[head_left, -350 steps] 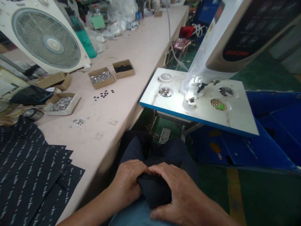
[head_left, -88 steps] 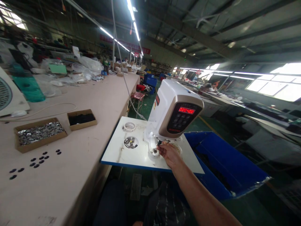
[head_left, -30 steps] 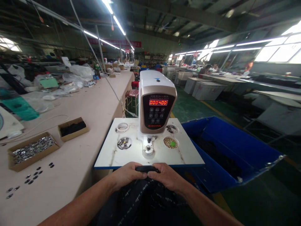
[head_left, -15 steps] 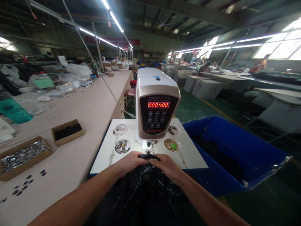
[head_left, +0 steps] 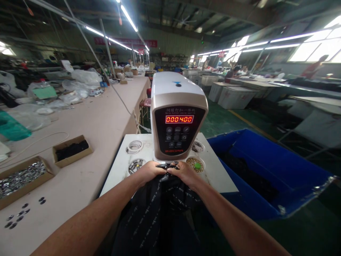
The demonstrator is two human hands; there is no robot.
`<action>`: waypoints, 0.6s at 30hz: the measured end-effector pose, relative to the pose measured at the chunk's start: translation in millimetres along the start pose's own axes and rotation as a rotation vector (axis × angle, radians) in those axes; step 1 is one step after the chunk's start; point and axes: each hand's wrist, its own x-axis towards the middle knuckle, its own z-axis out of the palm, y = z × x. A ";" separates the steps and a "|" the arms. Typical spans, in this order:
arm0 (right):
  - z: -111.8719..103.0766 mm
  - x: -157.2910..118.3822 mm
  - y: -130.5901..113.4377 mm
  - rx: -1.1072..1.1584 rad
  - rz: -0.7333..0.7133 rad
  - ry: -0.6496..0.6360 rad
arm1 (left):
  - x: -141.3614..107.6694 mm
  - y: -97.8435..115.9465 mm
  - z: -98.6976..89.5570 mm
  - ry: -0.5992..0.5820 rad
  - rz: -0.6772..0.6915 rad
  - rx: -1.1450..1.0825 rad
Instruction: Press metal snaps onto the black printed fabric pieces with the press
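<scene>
A black garment (head_left: 149, 213) with small white lettering hangs down in front of me, its upper edge gathered between both hands. My left hand (head_left: 152, 170) pinches that edge from the left. From the right, my right hand (head_left: 183, 172) grips it too, the two thumbs almost meeting. The edge lies under the head of a white and gold button-fastening machine (head_left: 179, 121), whose red display reads 000400. Cloth and fingers hide the machine's lower die. On the white machine table (head_left: 113, 177), a cup of metal parts (head_left: 135, 165) and a cup of brass-coloured pieces (head_left: 193, 165) flank the hands.
To the left, a long table (head_left: 80, 160) bears a box of metal rings (head_left: 22, 179), a box of black pieces (head_left: 71, 149), loose dark discs (head_left: 20, 214) and plastic bags (head_left: 85, 80). A blue bin (head_left: 266, 153) holding dark cloth stands right. Farther off, a person (head_left: 315, 67) is blurred.
Both hands have moved forward, carrying the garment's edge from in front of the die to beneath the machine head. The view has shifted slightly.
</scene>
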 end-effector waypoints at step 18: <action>-1.6 5.8 4.8 0.018 0.056 -0.042 | 4.4 0.1 -2.5 0.021 -0.091 -0.028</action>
